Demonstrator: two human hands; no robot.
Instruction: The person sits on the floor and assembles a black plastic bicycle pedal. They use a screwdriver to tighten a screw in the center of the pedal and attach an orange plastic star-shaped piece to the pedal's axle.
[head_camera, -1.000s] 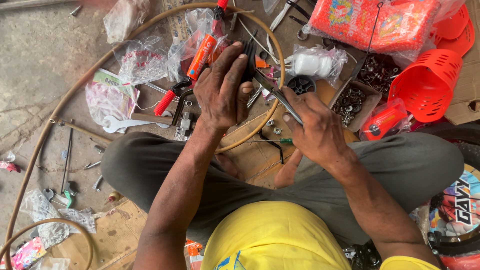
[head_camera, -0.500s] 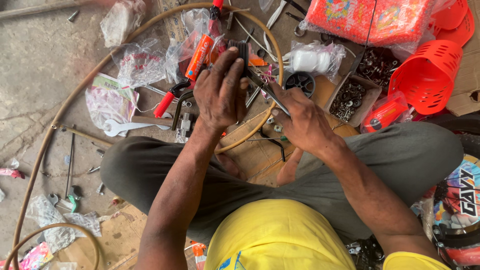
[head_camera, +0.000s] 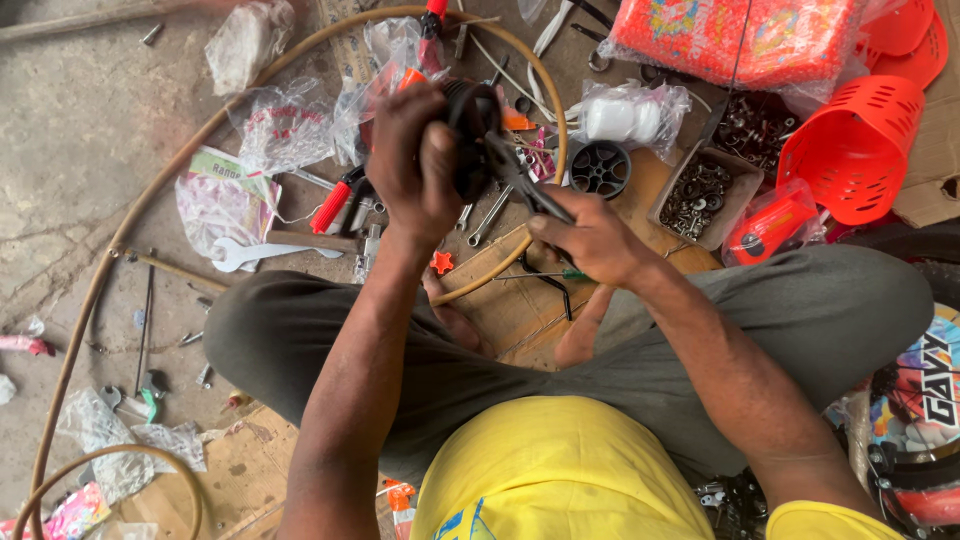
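My left hand (head_camera: 415, 160) is closed around a small black wheel (head_camera: 470, 135), held up above the floor in front of my crossed legs. My right hand (head_camera: 590, 235) grips a dark metal tool (head_camera: 515, 180) whose tip reaches into the side of the wheel. A thin tan rim hoop (head_camera: 150, 215) curves around the spot under both hands. Most of the wheel is hidden behind my left hand's fingers.
Plastic bags of parts (head_camera: 285, 125), a flat wrench (head_camera: 245, 255), a red-handled tool (head_camera: 335, 205), another black wheel (head_camera: 600, 168), a box of nuts (head_camera: 695, 195) and orange plastic baskets (head_camera: 855, 145) litter the floor. Cardboard (head_camera: 520, 310) lies under my feet.
Both hands have lifted the wheel and tool up and toward me. My left hand turned from lying flat over the wheel to gripping it from the side.
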